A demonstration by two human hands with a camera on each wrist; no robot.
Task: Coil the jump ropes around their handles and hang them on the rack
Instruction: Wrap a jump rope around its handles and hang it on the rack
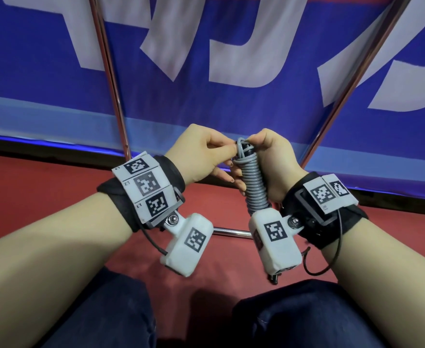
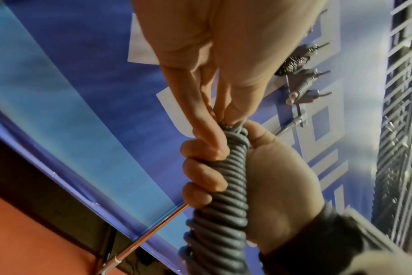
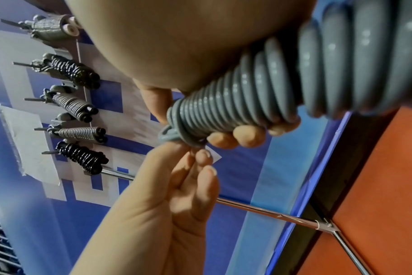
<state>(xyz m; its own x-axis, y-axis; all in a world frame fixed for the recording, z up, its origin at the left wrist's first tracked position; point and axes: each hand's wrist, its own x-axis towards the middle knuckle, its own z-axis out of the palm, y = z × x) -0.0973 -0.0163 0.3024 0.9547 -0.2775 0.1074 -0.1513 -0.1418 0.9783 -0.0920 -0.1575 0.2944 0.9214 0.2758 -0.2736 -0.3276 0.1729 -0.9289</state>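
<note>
1. Head view, centre of the frame: the right hand point(image 1: 274, 167) is wrapped round a grey jump rope point(image 1: 252, 180), fingers curled tight on the coiled bundle, which stands nearly upright between the two hands.
2. Left hand point(image 1: 201, 153) is right beside it, thumb and fingertips pinching the rope at the top of the coil, where a dark handle end pokes out.
3. Right wrist view shows it close: a small loop of rope point(image 3: 168, 134) juts from the far end of the coil at mid-frame, and the left fingers point(image 3: 201, 155) are nipped on it from below.
4. Left wrist view, centre: the coil point(image 2: 223, 186) runs down the frame, right fingers point(image 2: 201, 173) folded over its left side.
5. Upper left of the right wrist view: the rack point(image 3: 82, 96) on the blue banner point(image 1: 55, 71) carries five coiled ropes point(image 3: 75, 106) on hooks, well apart from the hands.
6. Red floor point(image 1: 30, 192) lies below, with chrome poles point(image 1: 111, 79) rising in front of the banner.
</note>
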